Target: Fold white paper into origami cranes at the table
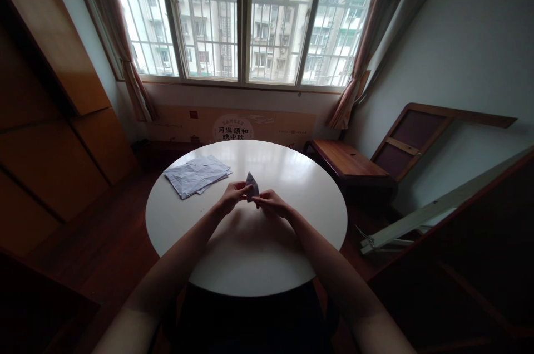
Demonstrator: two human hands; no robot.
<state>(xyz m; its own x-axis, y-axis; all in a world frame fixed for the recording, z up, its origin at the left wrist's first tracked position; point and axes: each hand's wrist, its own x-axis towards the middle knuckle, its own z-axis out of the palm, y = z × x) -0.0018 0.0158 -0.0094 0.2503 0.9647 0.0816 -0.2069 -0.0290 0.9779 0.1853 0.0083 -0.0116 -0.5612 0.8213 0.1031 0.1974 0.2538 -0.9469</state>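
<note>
Above the middle of the round white table, a small folded piece of paper is held upright between both hands, its pointed tip facing up. My left hand pinches its left side, with the thumb across the front. At its lower right edge, my right hand grips it between thumb and fingers. Some fingertips are hidden behind the paper. Several creased sheets of paper lie in a loose stack on the table, left of my left hand.
A low wooden table stands at the right beneath the window. Against the right wall lean a wooden frame and a pale board. Wooden cabinets line the left side. A printed box lies behind the round table.
</note>
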